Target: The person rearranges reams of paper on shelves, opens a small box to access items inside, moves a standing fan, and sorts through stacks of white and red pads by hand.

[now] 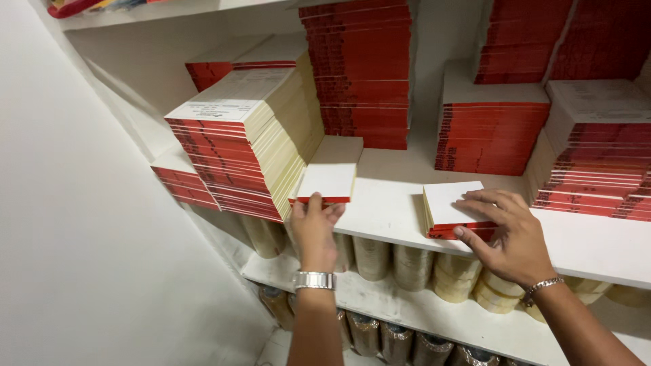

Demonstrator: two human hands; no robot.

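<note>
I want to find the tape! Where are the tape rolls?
In the head view, the tape rolls stand in a row on the lower shelf, under the white shelf with the red booklets, just below both hands.

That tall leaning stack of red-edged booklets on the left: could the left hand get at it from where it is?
Probably yes. The left hand grips a small booklet pile that lies right against the tall stack, and nothing stands between them. It would first have to let go of that pile, since its fingers are occupied.

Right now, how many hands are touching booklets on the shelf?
2: the left hand grips one small booklet stack; the right hand rests on another stack.
</note>
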